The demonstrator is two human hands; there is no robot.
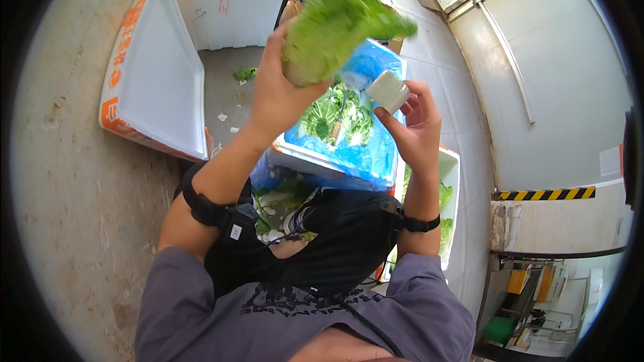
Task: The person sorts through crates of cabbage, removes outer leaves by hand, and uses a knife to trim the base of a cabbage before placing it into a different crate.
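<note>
In my left hand [276, 80] is a leafy green head [327, 30], probably cabbage or lettuce, raised and blurred. My right hand [420, 128] grips a small pale block [389, 92] between thumb and fingers; what it is made of I cannot tell. Below both hands stands a foam box [327, 162] lined with blue plastic film [370, 158]. Cut cabbages [359, 123] fill part of it. On them lies a knife [336, 129] with a wooden handle, its dark blade pointing away from me.
A foam lid [156, 68] with orange print leans at the left. Behind it stands a tall white foam box [231, 15]. Leaf scraps [245, 74] litter the floor. Another foam box [454, 171] with greens is beside my right arm. A grey door [543, 75] is at the right.
</note>
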